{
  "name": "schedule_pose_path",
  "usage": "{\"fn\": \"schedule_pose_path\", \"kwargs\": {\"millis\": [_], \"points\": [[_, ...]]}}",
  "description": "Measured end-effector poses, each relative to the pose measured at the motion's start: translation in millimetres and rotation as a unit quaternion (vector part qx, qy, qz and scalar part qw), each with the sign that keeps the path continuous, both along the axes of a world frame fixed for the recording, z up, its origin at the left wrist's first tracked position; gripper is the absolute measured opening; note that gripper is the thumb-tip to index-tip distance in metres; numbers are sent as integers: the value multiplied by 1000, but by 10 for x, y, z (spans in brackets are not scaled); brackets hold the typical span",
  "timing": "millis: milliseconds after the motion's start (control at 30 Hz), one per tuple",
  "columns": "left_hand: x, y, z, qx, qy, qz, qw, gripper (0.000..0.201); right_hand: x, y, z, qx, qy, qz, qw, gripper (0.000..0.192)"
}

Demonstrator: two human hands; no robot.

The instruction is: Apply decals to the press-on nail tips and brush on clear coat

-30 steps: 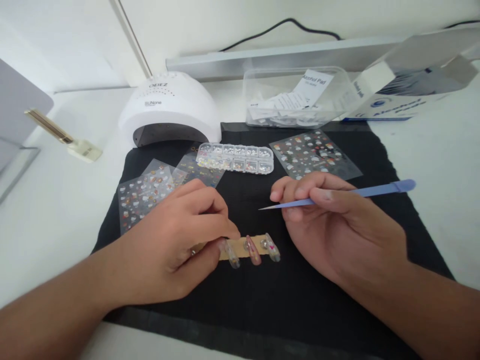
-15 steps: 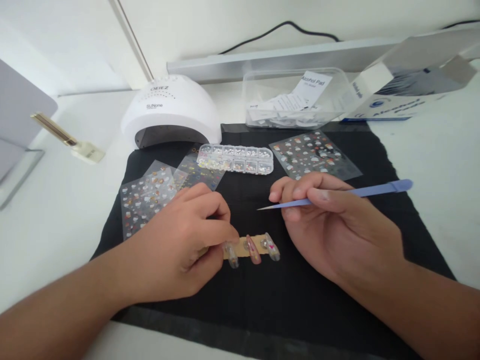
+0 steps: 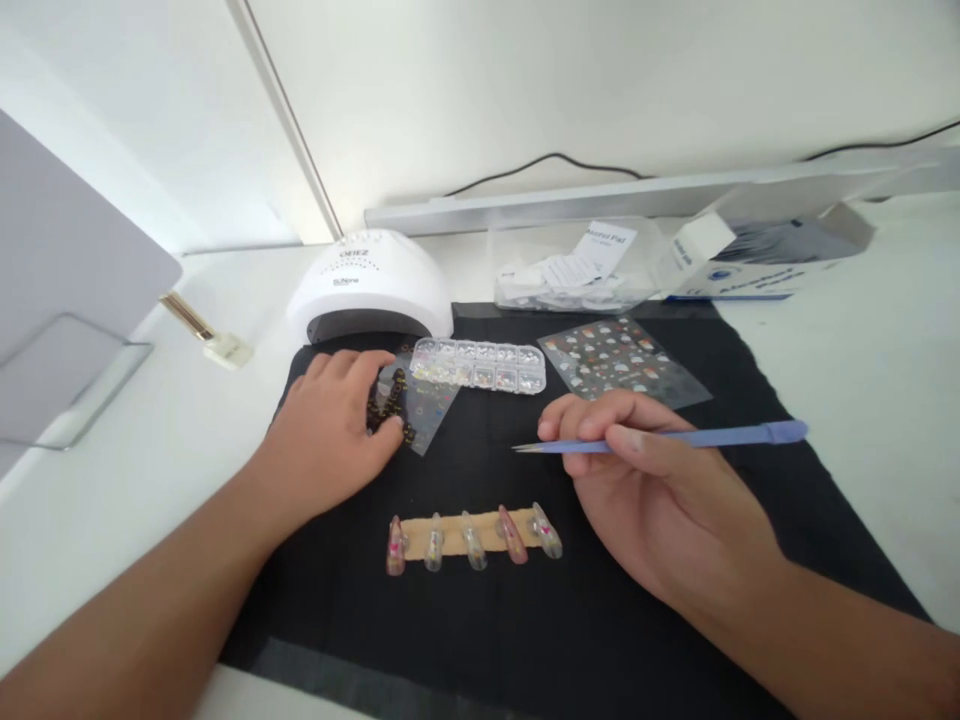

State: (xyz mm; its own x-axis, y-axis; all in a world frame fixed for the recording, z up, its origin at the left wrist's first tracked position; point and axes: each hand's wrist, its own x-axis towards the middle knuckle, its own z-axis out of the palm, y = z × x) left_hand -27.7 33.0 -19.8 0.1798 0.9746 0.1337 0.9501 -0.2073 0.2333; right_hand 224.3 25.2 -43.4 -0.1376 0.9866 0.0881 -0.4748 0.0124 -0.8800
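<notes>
Fingers of the right hand pinch a thin blue tool, which lies level and points left with its sharp tip in the air above a black cloth. The left hand rests palm down on a pile of sticker sheets at the cloth's back left, fingers spread, thumb pressing a sheet; it is not closed around anything.

Between the two hands, nearer the viewer, a tan strip carries five clear fake nails in a row, touched by neither hand. Behind the hands lie a clear bead box and one more sticker sheet. Past the cloth's far edge stand a white dome nail lamp, a clear tub of paper packets and an open cardboard box.
</notes>
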Motion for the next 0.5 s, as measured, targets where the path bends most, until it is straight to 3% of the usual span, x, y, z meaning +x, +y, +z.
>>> {"fn": "schedule_pose_path", "kwargs": {"millis": [133,267,400,500], "points": [[171,-29,-29,-28,53,51,997,75,-11,-11,9,19,-18,-7,1000,9],[264,-5,-47,-23,56,61,996,80,-16,-25,10,27,-33,-14,999,10],[232,18,-59,-16,-78,37,996,78,10,-25,5,54,-43,-6,998,11],[167,19,-77,-20,-201,-3,979,63,31,-20,12,88,-41,-6,995,11]]}}
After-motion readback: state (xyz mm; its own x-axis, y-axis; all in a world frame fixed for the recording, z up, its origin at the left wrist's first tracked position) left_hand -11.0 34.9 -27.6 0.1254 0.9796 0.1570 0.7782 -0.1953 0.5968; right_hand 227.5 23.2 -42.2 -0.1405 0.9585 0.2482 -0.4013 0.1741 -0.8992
